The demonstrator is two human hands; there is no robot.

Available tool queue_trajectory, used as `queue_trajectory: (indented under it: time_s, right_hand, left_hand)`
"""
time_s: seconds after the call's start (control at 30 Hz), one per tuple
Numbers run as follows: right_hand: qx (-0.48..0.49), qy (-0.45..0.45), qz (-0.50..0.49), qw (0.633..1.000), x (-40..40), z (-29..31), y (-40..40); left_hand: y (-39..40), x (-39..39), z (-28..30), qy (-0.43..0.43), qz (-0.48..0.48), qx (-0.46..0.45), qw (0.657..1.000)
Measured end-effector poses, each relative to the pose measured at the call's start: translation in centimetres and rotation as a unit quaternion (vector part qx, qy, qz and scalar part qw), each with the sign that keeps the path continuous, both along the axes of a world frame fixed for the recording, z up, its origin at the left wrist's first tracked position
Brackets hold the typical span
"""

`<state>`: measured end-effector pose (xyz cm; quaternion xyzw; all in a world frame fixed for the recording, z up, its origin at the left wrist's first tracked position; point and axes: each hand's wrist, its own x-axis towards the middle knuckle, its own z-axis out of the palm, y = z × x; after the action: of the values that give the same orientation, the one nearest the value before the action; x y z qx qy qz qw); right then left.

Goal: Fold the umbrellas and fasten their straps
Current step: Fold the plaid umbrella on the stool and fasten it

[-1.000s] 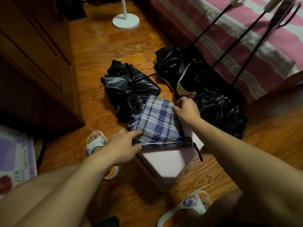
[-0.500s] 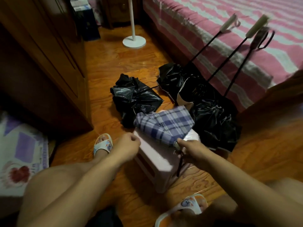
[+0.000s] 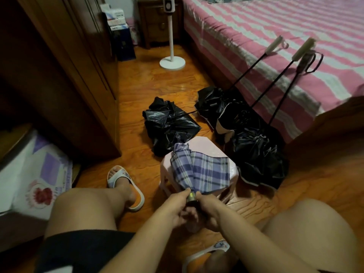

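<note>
— Both hands now? A second ago only the right hand [image 3: 208,210] was down at the handle end.
— Yes; the left hand [image 3: 177,208] has joined it, fingers of both curled round the plaid umbrella [image 3: 201,170] at its base, canopy lying across the pink stool [image 3: 204,141], near edge.
— Meaning?
— Probably gathering the folds for strapping. The black umbrellas [image 3: 258,154] wait on the floor [image 3: 137,79].

Umbrellas: one plaid [image 3: 202,170], four black [image 3: 169,125]. Stools: one pink [image 3: 208,143]. Fan stands: one [image 3: 172,63]. Sandals: two [image 3: 126,187].
</note>
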<state>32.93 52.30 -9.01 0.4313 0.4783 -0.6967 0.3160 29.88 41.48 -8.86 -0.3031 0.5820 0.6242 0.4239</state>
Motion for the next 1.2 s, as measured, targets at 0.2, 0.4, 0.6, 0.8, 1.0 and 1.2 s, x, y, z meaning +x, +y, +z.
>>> queue_trajectory:
  time_s: [0.2,0.4,0.6,0.8,1.0,1.2]
  right_hand:
    - [0.280,0.123,0.336,0.891,-1.5,3.9,2.3]
    - [0.418,0.210,0.345,0.814,-4.5,6.1,9.5]
    - [0.397,0.179,0.180,0.882,-4.6,2.8,13.4]
    - [0.360,0.282,0.208,0.865,-7.1,1.8,9.7]
    - [0.362,0.319,0.190,0.855,-8.0,2.4,7.8]
    - [0.265,0.286,0.149,0.909,-7.7,2.9,9.7]
  left_hand:
    - [-3.6,-1.7,-1.9,0.170,-0.095,-0.209,0.958]
    - [-6.7,-4.3,-3.8,0.328,-0.253,-0.411,0.812]
    - [-7.3,-6.6,-4.7,0.380,-0.245,-0.384,0.805]
    - [-8.2,-6.9,-5.2,0.400,-0.228,-0.331,0.824]
    - [-7.8,-8.2,-5.1,0.404,-0.221,-0.282,0.842]
    - [-5.7,-9.2,-3.3,0.405,-0.282,-0.376,0.784]
